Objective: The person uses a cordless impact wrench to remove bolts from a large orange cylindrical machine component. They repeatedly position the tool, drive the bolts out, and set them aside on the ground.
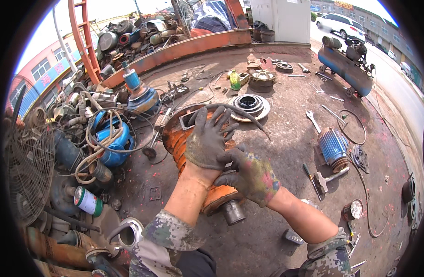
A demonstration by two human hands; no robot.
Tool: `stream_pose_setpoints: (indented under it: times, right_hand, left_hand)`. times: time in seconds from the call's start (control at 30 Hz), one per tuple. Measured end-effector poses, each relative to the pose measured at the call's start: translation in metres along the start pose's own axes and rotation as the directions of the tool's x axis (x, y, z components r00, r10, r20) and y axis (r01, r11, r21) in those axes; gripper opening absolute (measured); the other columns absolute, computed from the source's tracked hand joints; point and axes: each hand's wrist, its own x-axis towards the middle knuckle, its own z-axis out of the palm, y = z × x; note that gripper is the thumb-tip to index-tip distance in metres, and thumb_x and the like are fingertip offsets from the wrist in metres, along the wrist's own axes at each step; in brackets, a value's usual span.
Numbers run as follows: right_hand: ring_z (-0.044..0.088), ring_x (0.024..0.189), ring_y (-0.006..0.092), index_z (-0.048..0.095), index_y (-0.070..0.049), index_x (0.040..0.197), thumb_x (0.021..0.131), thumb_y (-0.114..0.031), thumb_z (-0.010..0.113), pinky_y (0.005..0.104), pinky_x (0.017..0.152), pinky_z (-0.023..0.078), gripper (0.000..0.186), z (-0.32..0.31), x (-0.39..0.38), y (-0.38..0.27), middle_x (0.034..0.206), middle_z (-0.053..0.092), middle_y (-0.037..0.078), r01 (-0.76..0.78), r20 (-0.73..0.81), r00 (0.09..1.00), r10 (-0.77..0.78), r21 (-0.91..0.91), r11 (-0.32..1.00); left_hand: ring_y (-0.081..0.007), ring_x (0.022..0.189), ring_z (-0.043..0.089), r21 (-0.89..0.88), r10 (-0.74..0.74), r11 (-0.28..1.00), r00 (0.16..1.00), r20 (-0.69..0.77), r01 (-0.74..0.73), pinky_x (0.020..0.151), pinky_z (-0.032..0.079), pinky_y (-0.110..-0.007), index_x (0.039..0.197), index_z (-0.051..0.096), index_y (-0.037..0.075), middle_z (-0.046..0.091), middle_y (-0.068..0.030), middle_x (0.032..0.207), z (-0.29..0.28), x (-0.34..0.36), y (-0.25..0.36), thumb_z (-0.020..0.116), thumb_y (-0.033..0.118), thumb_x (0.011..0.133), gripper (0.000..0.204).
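Observation:
Both my hands wear grey work gloves and are above an orange motor [175,150] with a ribbed body, which lies on the ground. My left hand [206,141] has its fingers spread over the upper part of the motor. Against its wrist-side edge, my right hand [253,177], in a glove stained yellow and pink, has bent fingers that pinch the left glove near its cuff. A thick black cable [244,113] crosses the motor's far end. The bare metal shaft [232,213] sticks out at the near end, below my hands.
Blue pumps [115,143], hoses and a fan guard [29,171] crowd the left. A ringed metal flange [249,106] lies beyond the motor. At the right are a blue motor [333,145], a wrench [313,121], a hammer [331,179] and an air compressor [345,69].

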Motion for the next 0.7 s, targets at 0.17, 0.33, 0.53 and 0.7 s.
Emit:
stream_pose_setpoints:
  times: [0.17,0.33,0.53,0.7]
  right_hand:
    - [0.073,0.091,0.0297,0.068,-0.002,0.108,0.083,-0.015,0.084,0.0406,0.078,0.057,0.032,-0.012,0.011,0.007,0.1,0.071,0.015,0.028,0.049,0.998,-0.034,0.116,0.993]
    - [0.072,0.087,0.0251,0.067,-0.002,0.106,0.086,-0.012,0.08,0.0387,0.076,0.057,0.026,-0.008,0.012,0.004,0.093,0.072,0.013,-0.299,0.04,0.954,0.297,0.182,0.937]
    - [0.073,0.084,0.0283,0.07,-0.002,0.103,0.088,-0.016,0.07,0.0403,0.077,0.056,0.019,0.038,0.036,-0.016,0.088,0.074,0.015,-0.25,0.077,0.967,0.242,0.122,0.96]
    - [0.073,0.089,0.0261,0.072,-0.003,0.108,0.09,-0.019,0.073,0.0388,0.082,0.057,0.024,0.05,-0.021,0.047,0.096,0.075,0.014,-0.238,0.31,0.932,0.187,0.137,0.961]
  left_hand:
    - [-0.0287,0.147,0.041,0.698,0.264,0.633,0.941,0.211,-0.335,0.125,0.032,-0.043,0.153,0.043,0.003,0.044,-0.0152,0.159,-0.02,0.005,-0.003,0.045,0.029,0.11,0.051]
    - [-0.0259,0.144,0.045,-0.016,0.262,0.963,0.952,-0.161,-0.268,0.123,0.038,-0.042,0.145,0.053,-0.001,0.049,-0.0154,0.154,0.012,-0.005,0.01,0.048,0.021,0.108,0.043]
    - [-0.0329,0.149,0.038,-0.024,0.528,0.831,0.802,-0.281,-0.556,0.126,0.03,-0.053,0.149,0.045,-0.004,0.046,-0.0215,0.156,0.061,-0.02,0.058,0.034,0.035,0.114,0.054]
    - [-0.0335,0.152,0.032,0.005,0.623,0.78,0.776,-0.101,-0.626,0.129,0.026,-0.052,0.152,0.04,-0.007,0.042,-0.0217,0.158,0.057,-0.009,0.075,0.031,0.045,0.113,0.065]
